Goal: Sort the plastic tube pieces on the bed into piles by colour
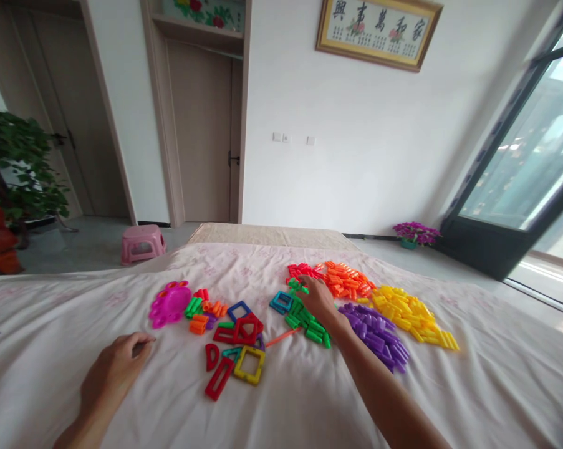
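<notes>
My left hand (120,362) rests on the cloth at the left, fingers curled together, with nothing visible in them. Beyond it lies a magenta paw-shaped plastic tray (171,305). My right hand (315,296) reaches over the green plastic pieces (309,324), its fingers bent down around a green plastic piece (297,286) at the fingertips. The fingertips are partly hidden, so the grip shows poorly. Just ahead of this hand is a red pile (302,270), with an orange pile (346,280) beside it. Purple pieces (372,330) lie right of my forearm.
Yellow pieces (412,312) form a pile at the right. Magnetic frame tiles, among them a yellow square (250,365) and a blue-teal square (281,302), lie mid-bed. Small mixed pieces (199,324) sit by the tray. A pink stool (143,244) stands beyond the cloth (159,405).
</notes>
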The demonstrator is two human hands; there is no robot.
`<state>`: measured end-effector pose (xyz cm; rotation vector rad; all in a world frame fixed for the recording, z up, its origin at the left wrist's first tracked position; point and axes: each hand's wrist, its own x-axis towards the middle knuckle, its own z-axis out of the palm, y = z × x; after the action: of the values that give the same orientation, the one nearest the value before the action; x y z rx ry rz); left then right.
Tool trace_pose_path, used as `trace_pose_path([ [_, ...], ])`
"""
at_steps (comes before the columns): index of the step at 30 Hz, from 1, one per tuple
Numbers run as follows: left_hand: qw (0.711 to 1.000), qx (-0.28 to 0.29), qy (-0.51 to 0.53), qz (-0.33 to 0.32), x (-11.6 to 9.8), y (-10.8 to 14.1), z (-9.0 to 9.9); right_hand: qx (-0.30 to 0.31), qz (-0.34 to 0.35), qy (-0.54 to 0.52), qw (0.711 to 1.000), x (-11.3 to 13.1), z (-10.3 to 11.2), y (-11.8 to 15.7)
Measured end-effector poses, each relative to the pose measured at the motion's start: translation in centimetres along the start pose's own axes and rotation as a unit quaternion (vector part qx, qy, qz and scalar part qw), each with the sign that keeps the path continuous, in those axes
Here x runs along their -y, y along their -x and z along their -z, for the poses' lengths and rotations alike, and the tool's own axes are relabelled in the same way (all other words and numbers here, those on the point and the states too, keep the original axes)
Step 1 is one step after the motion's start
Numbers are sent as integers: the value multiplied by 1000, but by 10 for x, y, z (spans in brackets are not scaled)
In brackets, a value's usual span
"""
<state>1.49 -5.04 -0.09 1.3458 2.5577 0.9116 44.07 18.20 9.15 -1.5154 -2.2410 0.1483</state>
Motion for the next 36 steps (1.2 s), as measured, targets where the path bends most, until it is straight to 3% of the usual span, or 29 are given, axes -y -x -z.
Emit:
trace_pose_path([
  [4, 1000, 2, -13, 5, -5, 1, 2, -2, -58, 53, 997, -38, 16, 13],
  [8, 1000, 3, -12, 9, -8, 4, 5, 0, -62, 76, 995, -40, 18, 20],
  [13, 1000, -10, -12, -3, -7, 4, 4, -13, 49, -16, 999, 7, 2, 21],
  [19, 1000, -8, -13, -9, -4, 2, 3, 90, 168, -109, 976, 96, -41, 10],
  [25, 1000, -14, -1, -15, -7, 5, 4, 177, 193, -71, 963, 162, -76, -8],
  [31, 1000, -12, -4, -5, -11, 6, 6, 189, 217, -36, 957, 177, -88, -13],
  [36, 1000, 3, 9, -7, -9, 6, 7, 115, 197, -108, 968, 148, -69, -10],
])
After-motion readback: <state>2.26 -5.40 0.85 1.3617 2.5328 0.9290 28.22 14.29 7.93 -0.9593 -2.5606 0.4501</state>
